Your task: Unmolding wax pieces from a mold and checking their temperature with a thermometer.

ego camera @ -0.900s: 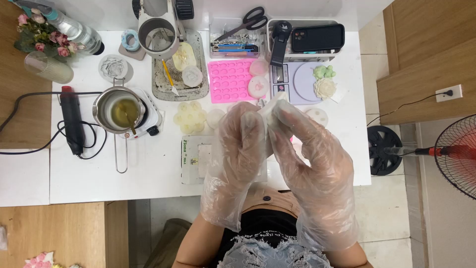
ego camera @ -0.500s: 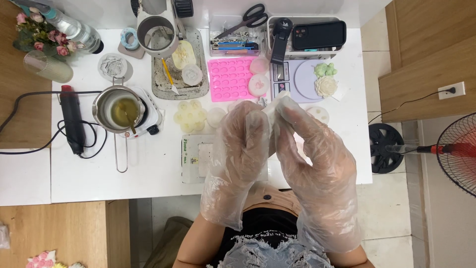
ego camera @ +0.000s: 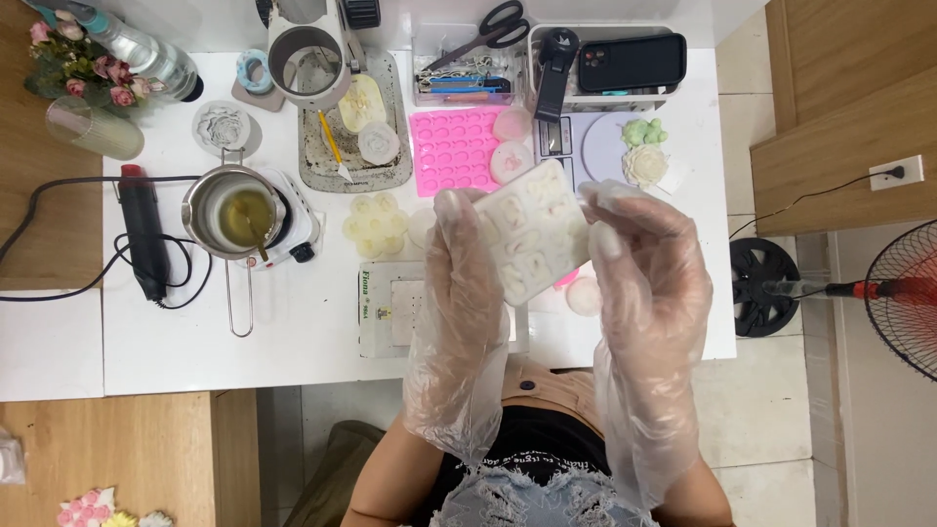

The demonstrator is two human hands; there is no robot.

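Both my hands wear loose clear plastic gloves and are raised above the white table point(ego camera: 293, 332). Between them I hold a white silicone mould point(ego camera: 532, 234) with several shaped cavities, its face turned up toward me. My left hand point(ego camera: 468, 283) grips its left edge. My right hand point(ego camera: 639, 263) grips its right edge.
A pink mould point(ego camera: 454, 151) and a digital scale point(ego camera: 595, 146) with wax flowers point(ego camera: 644, 161) lie behind my hands. A metal pot point(ego camera: 234, 215) of yellow liquid sits on a small hot plate at left, beside a black heat gun point(ego camera: 142, 234). A fan point(ego camera: 903, 293) stands on the floor at right.
My hands were pressed together around the folded mould. Now they have spread apart and the mould lies flat, cavities facing up.
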